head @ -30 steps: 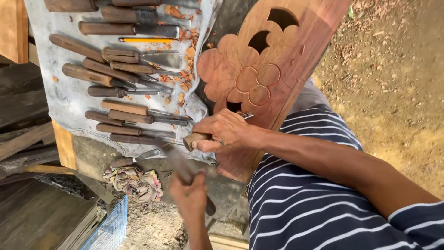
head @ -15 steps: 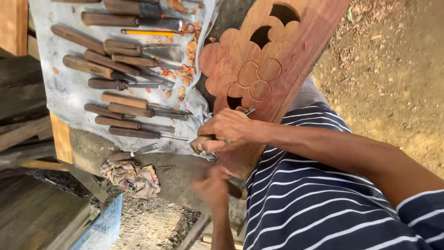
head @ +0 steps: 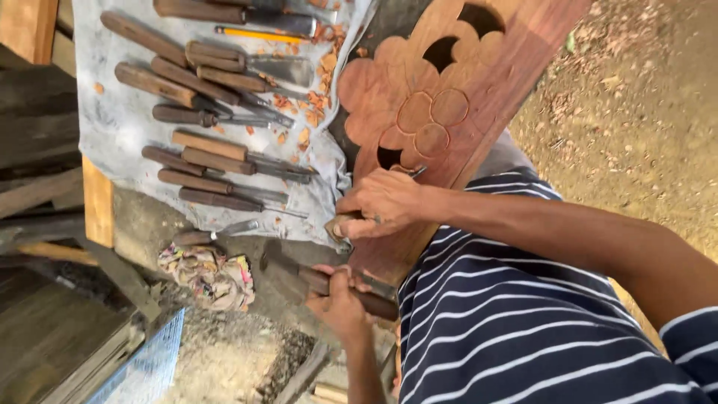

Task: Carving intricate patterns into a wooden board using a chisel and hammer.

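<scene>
My right hand (head: pixel 381 206) grips a wooden-handled chisel (head: pixel 338 224), whose tip rests on the lower part of a reddish carved wooden panel (head: pixel 479 82) with flower-shaped cutouts. Just below it, my left hand (head: pixel 340 299) is closed around the dark handle of a mallet (head: pixel 299 273), whose head points left, close to the chisel's butt. The panel leans over my lap, against my striped shirt.
A grey cloth (head: pixel 120 127) on the left carries several wooden-handled chisels (head: pixel 217 161), a yellow pencil (head: pixel 258 34) and orange wood chips. A crumpled patterned rag (head: pixel 213 273) lies below it. Wooden planks (head: pixel 37 194) lie at the left; bare dirt ground (head: pixel 643 105) is at the right.
My left hand with the mallet has swung up from the lower middle to sit close under the chisel. My right hand has stayed on the chisel at the panel.
</scene>
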